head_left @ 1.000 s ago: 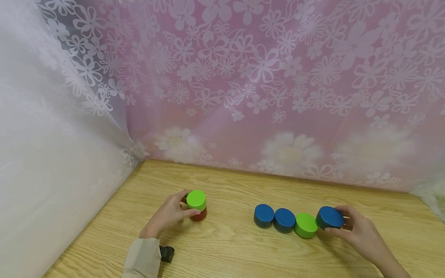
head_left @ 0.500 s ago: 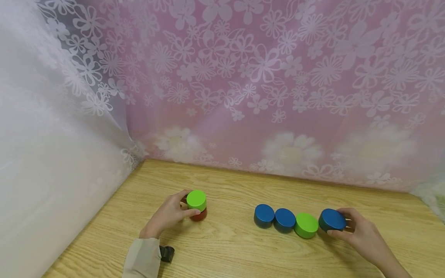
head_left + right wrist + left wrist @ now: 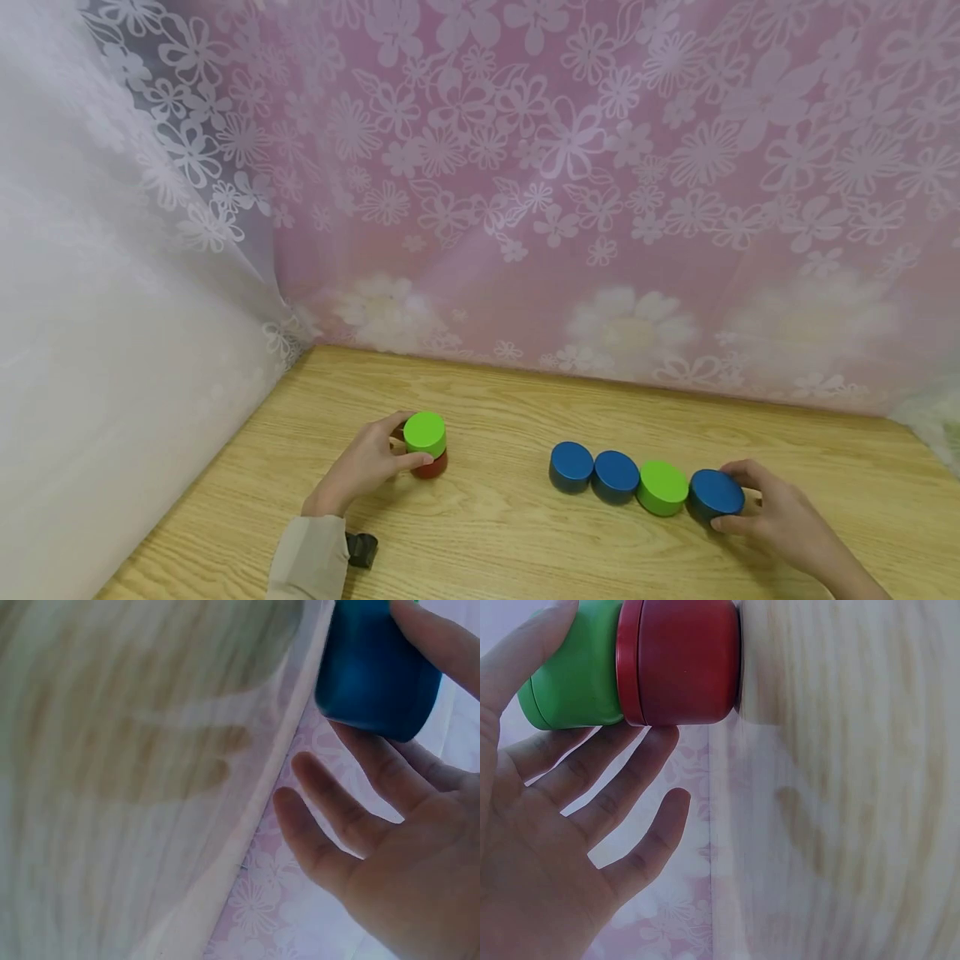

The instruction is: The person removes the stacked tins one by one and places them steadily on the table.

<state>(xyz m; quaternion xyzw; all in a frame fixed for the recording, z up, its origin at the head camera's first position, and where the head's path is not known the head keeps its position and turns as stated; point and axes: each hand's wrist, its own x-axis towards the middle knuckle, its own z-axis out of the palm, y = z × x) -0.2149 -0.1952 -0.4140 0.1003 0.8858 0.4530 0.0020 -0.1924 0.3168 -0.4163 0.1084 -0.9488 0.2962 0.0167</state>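
Fingers (image 3: 747,472) (right hand (image 3: 782,515)) around blue cylinder (image 3: 715,495)

1. Texts, labels, brands, numbers, signs: none legible in any view.
2. Short blue cylinders (image 3: 716,492), short green cylinders (image 3: 663,487), short red cylinder (image 3: 682,664): no readable marking.
3. Pink flower-patterned cloth (image 3: 480,208): no readable lettering.

green canister (image 3: 425,432) atop red canister (image 3: 684,664), blue canister (image 3: 716,493) well apart

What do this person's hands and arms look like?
The left hand and right hand are bare, without gloves. On the left a beige sleeve shows, with a small black device beside its cuff; the right forearm shows no sleeve.
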